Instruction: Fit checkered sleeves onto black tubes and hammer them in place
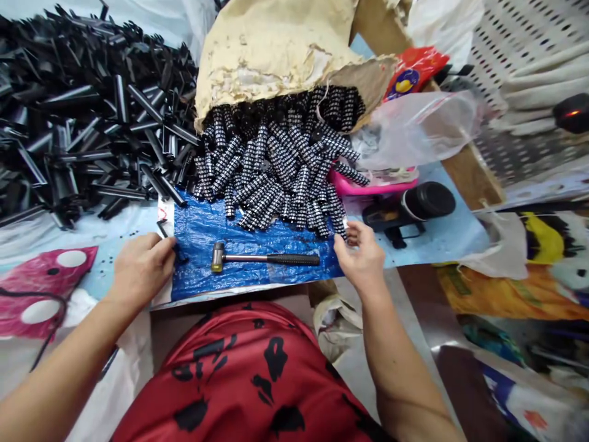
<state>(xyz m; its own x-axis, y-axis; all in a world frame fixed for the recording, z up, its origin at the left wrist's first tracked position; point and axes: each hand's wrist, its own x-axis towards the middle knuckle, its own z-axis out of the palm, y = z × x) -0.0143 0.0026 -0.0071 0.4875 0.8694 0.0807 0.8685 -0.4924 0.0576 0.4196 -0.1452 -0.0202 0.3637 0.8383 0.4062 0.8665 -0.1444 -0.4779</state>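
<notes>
Flanked a black-gripped metal hammer [246, 258], set crosswise, with curled left hand [143, 265] beyond its head and curled right hand [362, 253] closer, beyond its grip, holds undetermined.

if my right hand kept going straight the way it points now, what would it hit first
Most likely the nearest black-and-white patterned cylinder, at the pile's right edge. The right hand has its fingertips close to that cylinder's lower end; whether they already touch is unclear.
</notes>
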